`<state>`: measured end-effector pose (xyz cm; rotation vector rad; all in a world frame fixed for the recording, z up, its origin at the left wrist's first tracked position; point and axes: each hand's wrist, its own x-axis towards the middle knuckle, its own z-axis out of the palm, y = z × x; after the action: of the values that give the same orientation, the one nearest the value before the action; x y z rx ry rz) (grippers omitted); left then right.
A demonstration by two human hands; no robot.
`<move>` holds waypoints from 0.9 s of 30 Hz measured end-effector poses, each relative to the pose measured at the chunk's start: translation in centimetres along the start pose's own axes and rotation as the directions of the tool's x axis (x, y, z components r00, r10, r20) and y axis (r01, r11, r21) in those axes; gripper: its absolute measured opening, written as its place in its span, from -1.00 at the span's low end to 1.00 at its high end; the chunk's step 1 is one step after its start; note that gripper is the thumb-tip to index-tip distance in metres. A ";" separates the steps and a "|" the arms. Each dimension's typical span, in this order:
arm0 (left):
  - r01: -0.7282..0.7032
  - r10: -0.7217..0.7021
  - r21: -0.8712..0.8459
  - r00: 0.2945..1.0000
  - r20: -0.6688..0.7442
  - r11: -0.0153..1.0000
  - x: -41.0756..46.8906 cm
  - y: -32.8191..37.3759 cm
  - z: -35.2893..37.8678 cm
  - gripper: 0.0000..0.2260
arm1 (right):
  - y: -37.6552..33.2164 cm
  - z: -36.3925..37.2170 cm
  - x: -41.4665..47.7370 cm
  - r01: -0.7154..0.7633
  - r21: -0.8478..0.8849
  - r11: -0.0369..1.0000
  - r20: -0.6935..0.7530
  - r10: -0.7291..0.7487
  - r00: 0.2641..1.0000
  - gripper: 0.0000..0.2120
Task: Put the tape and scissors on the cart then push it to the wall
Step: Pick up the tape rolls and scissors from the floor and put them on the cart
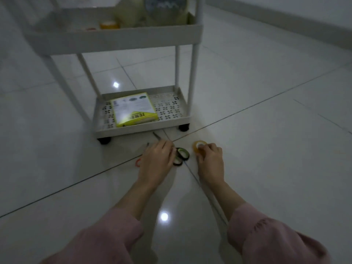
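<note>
A white tiered cart [118, 38] on black wheels stands on the tiled floor ahead of me. On the floor just in front of it lie black-and-green-handled scissors [182, 155], their blades pointing toward the cart. My left hand [156, 159] covers their middle, fingers curled over them. An orange handle [137, 162] of a second pair of scissors peeks out left of that hand. To the right, my right hand [209, 159] pinches a small yellow roll of tape [198, 146] that rests on the floor.
The cart's bottom shelf [171, 105] holds a yellow-green box [133, 109]. Its upper tray carries another yellow tape roll [109, 25] and large pale containers [152, 10]. A wall with a baseboard [285, 18] runs along the far right. The tiled floor stretches all around.
</note>
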<state>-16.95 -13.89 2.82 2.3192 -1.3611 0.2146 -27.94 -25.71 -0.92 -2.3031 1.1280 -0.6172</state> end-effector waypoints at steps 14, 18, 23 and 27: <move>0.234 -0.230 -0.020 0.966 0.120 0.972 -2.4 -4.6 0.0 -0.80 | -6.1 2.5 0.6 -0.077 0.260 0.962 0.014 0.075 0.997 -0.80; 0.398 -0.406 -0.339 0.913 0.050 0.853 -2.0 -4.2 0.0 -0.82 | -8.0 2.3 0.9 -0.349 0.492 0.797 0.183 0.297 0.937 -0.78; 0.284 -0.354 -0.562 0.935 -0.017 0.777 -1.6 -2.7 -2.5 -0.83 | -11.0 1.2 0.9 -0.576 0.672 0.466 0.512 0.269 0.816 -0.74; 0.202 -0.305 -0.538 0.946 -0.108 0.819 -2.1 -2.6 -5.0 -0.82 | -12.9 0.1 0.8 -0.533 0.691 0.487 0.498 0.214 0.841 -0.75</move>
<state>-15.32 -8.93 5.84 1.9281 -0.8613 -0.0216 -19.89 -19.47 7.01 -1.2134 0.8624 -0.3904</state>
